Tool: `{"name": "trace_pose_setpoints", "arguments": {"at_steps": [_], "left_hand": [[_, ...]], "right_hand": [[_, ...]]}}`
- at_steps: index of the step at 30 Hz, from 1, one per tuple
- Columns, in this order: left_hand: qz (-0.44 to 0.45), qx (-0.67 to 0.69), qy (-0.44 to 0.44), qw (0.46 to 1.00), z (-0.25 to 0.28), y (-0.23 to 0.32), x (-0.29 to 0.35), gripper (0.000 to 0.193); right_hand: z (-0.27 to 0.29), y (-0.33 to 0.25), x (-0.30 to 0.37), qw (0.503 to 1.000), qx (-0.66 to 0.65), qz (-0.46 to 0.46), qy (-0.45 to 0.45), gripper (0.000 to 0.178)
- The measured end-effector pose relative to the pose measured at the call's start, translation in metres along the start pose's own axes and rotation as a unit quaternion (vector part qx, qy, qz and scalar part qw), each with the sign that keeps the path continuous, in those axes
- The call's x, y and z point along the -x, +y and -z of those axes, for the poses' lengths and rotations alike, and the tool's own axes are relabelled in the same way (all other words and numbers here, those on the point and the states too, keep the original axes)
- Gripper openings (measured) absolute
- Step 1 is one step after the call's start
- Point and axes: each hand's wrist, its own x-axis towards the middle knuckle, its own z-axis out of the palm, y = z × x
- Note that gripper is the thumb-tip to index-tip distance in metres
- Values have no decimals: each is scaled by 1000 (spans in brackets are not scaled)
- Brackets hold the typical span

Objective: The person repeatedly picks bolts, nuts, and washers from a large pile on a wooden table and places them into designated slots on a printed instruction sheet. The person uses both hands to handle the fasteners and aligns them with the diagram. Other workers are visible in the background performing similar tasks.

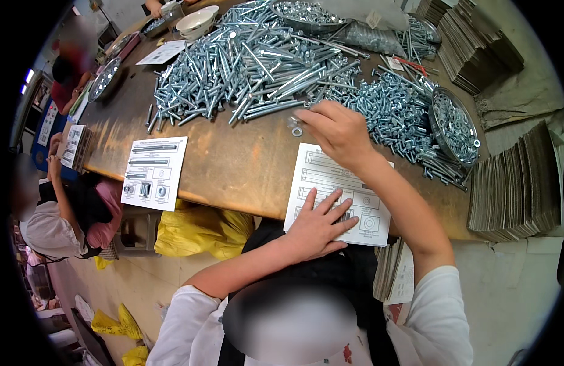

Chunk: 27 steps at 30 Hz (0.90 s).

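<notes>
White sleeves (437,311) sit nearest, running off the lower edge, with a blurred oval between them masking detail. Beyond them, a printed sheet (298,204) overlaps the near edge of the table (233,168); the left hand (315,226) lies open on this sheet, fingers spread, covering some of its drawings, while the right forearm hides its far right corner. Just past the sheet's far edge, the right hand (340,134) has its fingers curled together beside a small metal ring (297,131) and a clear scrap (292,121) too small to identify; whether the fingertips grip anything, I cannot tell. Beyond the sheet spreads a heap of long bolts (233,73); beyond and right of it are short screws (389,107). Well left of the sheet, a co-worker (53,222) is blurred and partly lost at the dark rim.
</notes>
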Motion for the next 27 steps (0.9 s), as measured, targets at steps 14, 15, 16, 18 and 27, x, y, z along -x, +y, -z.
{"name": "trace_pose_setpoints", "arguments": {"at_steps": [14, 15, 16, 18, 27], "left_hand": [[167, 409, 112, 890, 33, -52, 4, 20], [240, 406, 131, 872, 37, -63, 4, 19], [277, 402, 166, 857, 34, -75, 1, 20], [316, 383, 196, 846, 35, -92, -11, 24], [234, 290, 133, 918, 29, -110, -35, 28]], "right_hand": [[31, -13, 71, 965, 136, -113, -195, 26], [27, -15, 69, 966, 129, -110, -193, 25], [22, -15, 68, 965, 128, -105, -201, 25], [10, -13, 72, 962, 130, -98, -218, 24], [51, -17, 101, 921, 156, -313, -171, 38]]}}
